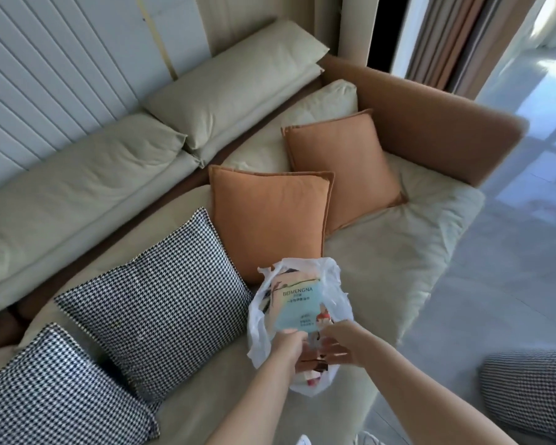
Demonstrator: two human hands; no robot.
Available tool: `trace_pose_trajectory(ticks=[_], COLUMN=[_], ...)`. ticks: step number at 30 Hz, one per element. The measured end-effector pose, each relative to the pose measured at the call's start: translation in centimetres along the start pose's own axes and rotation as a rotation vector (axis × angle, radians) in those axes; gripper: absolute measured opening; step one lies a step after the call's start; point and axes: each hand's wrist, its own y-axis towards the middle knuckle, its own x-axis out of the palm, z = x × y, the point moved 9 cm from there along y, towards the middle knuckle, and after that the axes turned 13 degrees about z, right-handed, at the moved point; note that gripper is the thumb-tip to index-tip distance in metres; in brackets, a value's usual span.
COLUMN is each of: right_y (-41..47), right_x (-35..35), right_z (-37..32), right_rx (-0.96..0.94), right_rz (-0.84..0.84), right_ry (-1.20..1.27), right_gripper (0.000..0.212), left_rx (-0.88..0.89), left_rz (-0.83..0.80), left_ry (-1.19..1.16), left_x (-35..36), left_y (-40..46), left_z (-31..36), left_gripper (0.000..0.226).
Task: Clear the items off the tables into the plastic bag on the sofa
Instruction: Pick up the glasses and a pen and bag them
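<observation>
The plastic bag (pixel 297 319) lies on the sofa (pixel 398 252), on the seat near its front edge, just beside the big houndstooth cushion (pixel 154 303). A flat packet (pixel 297 305) with a light blue label is partly inside the bag's mouth, and some darker things show lower in the bag, too blurred to name.

The left hand (pixel 284 348) has its fingers curled around the near end of the packet together with the bag's edge. The right hand (pixel 337 346) touches the bag's rim at the near side; its fingers look bent, but I cannot tell if they pinch the plastic or only rest on it.

My judgement is that the task is well advanced: several items are already in the bag and this packet is going in. No table is in view, so what is left to clear cannot be seen.

Around the bag there are two orange cushions (pixel 270 220) behind it, a second houndstooth cushion (pixel 55 387) toward the left front corner of the seat, and pale back cushions (pixel 77 187) along the wall. A patterned stool or cushion (pixel 527 390) stands on the floor at the right. Nothing blocks the bag; only its soft mouth may fold closed
</observation>
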Motion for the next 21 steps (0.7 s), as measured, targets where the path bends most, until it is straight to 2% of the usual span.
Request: trace_pose_trajectory(ticks=[4,10,15,17,21], right_y=[-1.5,-5.1,-9.1,-10.6,-12.3], right_x=[-2.9,-6.6,-9.5,-10.6,-13.2], right_z=[2.1,7.4,12.6,15.4,21.5], right_rx=[-0.051,-0.166,-0.328,-0.323,-0.266], right_rz=[0.130,0.335,0.550,0.611,0.702], right_ry=[0.084,0.151,-0.028,-0.088,-0.059], right_gripper=[0.016,0.005,0.024,0.026,0.027], left_rx=[0.097,0.251,0.472,0.556,0.688], left_rz=[-0.053,-0.157,-0.319,-0.384,-0.472], left_ry=[0.145,0.368,0.611,0.746,1.005], left_x=[0.6,2.7,6.5,8.5,12.3], left_y=[-1.9,-5.8,-8.5,-9.5,-12.1], left_z=[-0.3,-2.3,-5.9,-8.0,-12.5], left_gripper=[0.013,0.026,0.025,0.028,0.017])
